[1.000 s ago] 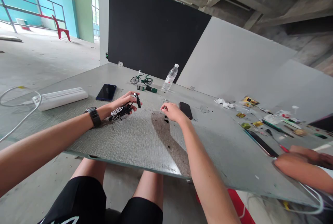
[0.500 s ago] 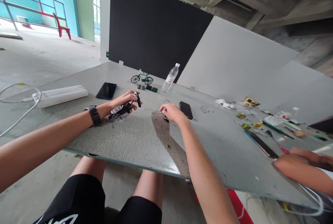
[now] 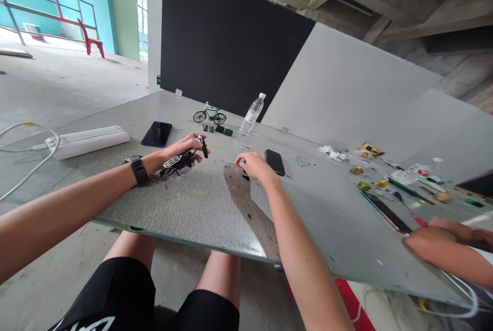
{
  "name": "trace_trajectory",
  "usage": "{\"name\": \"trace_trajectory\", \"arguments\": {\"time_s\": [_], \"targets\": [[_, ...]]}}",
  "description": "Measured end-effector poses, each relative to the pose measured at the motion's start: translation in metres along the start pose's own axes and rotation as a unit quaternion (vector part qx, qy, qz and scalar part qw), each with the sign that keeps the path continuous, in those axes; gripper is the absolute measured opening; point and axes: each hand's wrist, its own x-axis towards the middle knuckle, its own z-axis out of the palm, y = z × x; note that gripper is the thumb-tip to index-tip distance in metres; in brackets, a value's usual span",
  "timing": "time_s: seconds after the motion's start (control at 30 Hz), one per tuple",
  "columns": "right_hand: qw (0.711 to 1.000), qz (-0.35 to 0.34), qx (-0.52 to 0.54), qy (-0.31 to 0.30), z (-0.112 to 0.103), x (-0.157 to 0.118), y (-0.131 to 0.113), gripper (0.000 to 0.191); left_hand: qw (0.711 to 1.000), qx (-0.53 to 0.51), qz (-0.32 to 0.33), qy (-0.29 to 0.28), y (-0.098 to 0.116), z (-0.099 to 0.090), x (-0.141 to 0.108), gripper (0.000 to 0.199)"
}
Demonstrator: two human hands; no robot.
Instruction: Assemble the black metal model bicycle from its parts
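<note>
My left hand [image 3: 188, 147] has its fingers wrapped round a small black model frame [image 3: 177, 163] with white wire-like parts, held just over the table. To the right, my right hand [image 3: 250, 163] is low over the tabletop, thumb and forefinger pinched together. Whatever lies between those fingertips is too small to make out. Tiny bits lie on the table beside the fingertips. A black phone [image 3: 275, 162] rests just right of my right hand. Beyond the hands stands a small green model bicycle [image 3: 210, 114], with small dark green pieces [image 3: 224, 130] in front of it.
A water bottle [image 3: 253, 113] stands near the partition. At the left are a blue-edged phone [image 3: 156, 134] and a white power strip [image 3: 90, 141] with a cable. At the right lie another phone [image 3: 386, 212], tools and packets, beside another person's arm [image 3: 449, 254].
The right hand has shifted very slightly left, its fingertips still pinched low over the table. My left hand keeps its hold on the black model frame.
</note>
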Motion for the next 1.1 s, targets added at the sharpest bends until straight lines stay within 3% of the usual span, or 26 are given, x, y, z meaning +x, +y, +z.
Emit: {"name": "trace_trajectory", "arguments": {"time_s": [0.13, 0.8, 1.1], "targets": [[1.000, 0.003, 0.003, -0.005, 0.000, 0.001, 0.000, 0.026, 0.999, -0.017, -0.041, -0.027, -0.002, -0.006, 0.005, 0.060], [1.000, -0.002, 0.021, 0.002, -0.007, -0.005, -0.005, 0.023, 0.998, -0.033, -0.047, -0.026, -0.004, -0.009, 0.009, 0.060], [0.999, 0.009, 0.041, -0.023, -0.006, -0.006, -0.006, 0.024, 0.999, -0.026, -0.033, -0.003, 0.006, 0.003, -0.002, 0.057]]}}
